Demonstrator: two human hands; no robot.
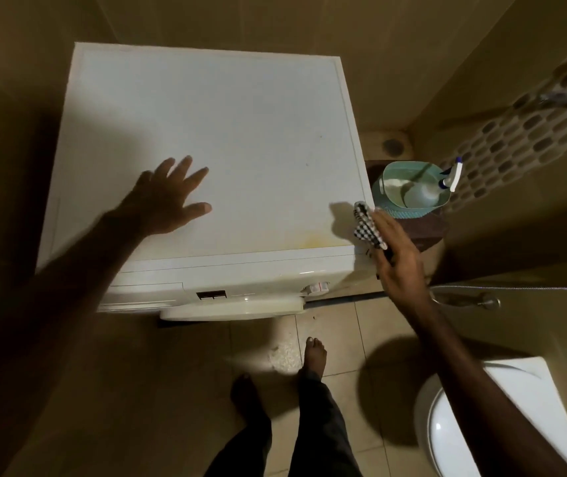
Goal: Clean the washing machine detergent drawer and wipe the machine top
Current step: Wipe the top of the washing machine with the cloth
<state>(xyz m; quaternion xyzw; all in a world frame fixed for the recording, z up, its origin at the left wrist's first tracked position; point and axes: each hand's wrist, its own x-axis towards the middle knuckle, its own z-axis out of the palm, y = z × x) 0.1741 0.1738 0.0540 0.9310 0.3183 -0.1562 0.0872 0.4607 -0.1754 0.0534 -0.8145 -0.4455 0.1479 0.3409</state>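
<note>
Over the washing machine top we keep both hands, and this white surface is our landmark. Our left hand hovers or rests flat near its front left part, fingers spread and holding nothing; we judge it steadies the body while the other hand works. Our right hand is at the front right corner of the top, and its grip is pinching a checkered cloth, bunched so that it gives a thick pad for wiping. A yellowish stain lies on the top just beside the cloth, probably the reason why we begin from this corner. The detergent drawer is below the front edge of the top, on the left, and looks closed. Beside the right edge of the top stands a green basin with a spray bottle in it, kept near for easy reach.
</note>
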